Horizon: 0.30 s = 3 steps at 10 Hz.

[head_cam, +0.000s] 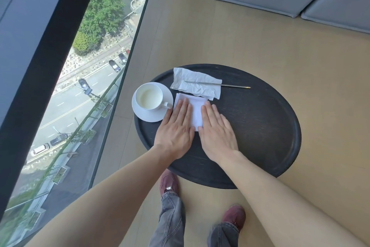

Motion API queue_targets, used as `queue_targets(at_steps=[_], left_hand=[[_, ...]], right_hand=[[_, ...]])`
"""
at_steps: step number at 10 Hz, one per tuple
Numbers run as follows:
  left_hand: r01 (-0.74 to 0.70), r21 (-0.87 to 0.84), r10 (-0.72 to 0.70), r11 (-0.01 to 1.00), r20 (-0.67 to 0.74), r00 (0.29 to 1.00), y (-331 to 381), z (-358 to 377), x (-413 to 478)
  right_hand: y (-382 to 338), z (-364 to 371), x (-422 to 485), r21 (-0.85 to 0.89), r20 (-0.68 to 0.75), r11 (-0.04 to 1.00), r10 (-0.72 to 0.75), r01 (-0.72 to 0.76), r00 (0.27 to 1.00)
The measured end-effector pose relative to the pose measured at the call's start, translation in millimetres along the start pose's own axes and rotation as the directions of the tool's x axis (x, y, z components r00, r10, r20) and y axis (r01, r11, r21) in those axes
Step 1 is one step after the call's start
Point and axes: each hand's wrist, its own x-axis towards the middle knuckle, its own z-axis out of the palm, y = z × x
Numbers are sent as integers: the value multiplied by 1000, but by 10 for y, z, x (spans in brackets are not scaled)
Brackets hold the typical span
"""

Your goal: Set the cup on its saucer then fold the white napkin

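A: Napkin [195,111], status? Where's my grip?

B: Both flat on it. Left hand [176,126] and right hand [215,132] lie palms down, fingers straight and spread, clamped on nothing; I'm pressing, prob. to set the crease.

A: How's it look?

B: White, smooth, a small neat square, w/ only the strip between my hands showing. It sits on the dark round surface [260,126], just beside the saucer [148,114].

A: Cup?

B: Cup [150,96] is on its saucer, handle twd the napkin. Crumpled paper [196,84] w/ a thin metal stick [230,85] lies behind.
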Motion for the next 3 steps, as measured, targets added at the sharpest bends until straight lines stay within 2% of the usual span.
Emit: queue_targets(at_steps=[1,2,3], left_hand=[[-1,7,1,1000,-15,1000,26,-15,0],[21,-24,-23,999,-89,996,65,-46,-54],[-15,-104,4,994,-106,994,232,-65,-458]], right_hand=[[-26,-6,-14,1,-15,1000,-10,10,1000],[0,-64,-64,8,-58,1000,8,-7,998],[2,-114,-370,90,-89,996,15,-7,996]])
